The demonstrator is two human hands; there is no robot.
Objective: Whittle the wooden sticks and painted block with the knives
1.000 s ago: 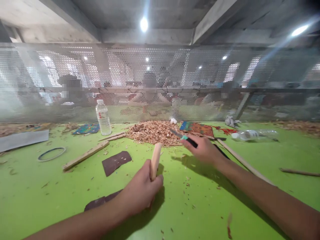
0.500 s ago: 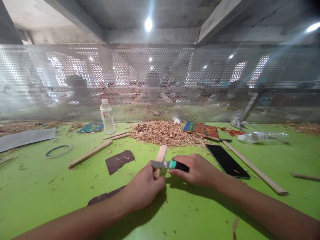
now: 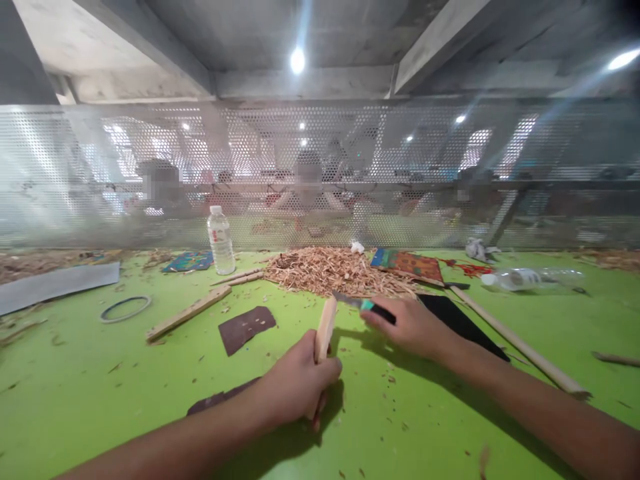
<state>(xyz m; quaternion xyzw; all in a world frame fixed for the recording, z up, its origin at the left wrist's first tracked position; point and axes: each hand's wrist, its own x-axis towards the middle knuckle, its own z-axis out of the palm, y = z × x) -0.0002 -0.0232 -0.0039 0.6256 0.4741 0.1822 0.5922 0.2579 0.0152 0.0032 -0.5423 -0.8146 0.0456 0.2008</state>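
My left hand (image 3: 303,377) is wrapped round a pale strip of wood (image 3: 326,327), whose upper end sticks out above the fist and tilts slightly right. In my right hand (image 3: 407,327) is a knife (image 3: 373,307) with a black and teal handle. Its blade points left, with the tip close to the top end of the wood; whether they touch I cannot tell. Beyond the hands lies a heap of wood shavings (image 3: 320,270). A brown piece of sandpaper (image 3: 247,330) rests left of the wood, and a second brown piece (image 3: 220,397) is partly hidden by my left forearm.
On the green table (image 3: 125,407) stand or lie a water bottle (image 3: 221,241), a bottle on its side (image 3: 533,279), a dark phone (image 3: 463,327), a long wooden stick (image 3: 525,343), a flat wooden piece (image 3: 187,313) and a ring (image 3: 125,309). A perforated screen (image 3: 260,153) closes the back; people sit behind it.
The knife has moved from across the wood near my left fist up and right to the wood's far end. My left hand has shifted slightly down and right with the wood. The view tilted a little.
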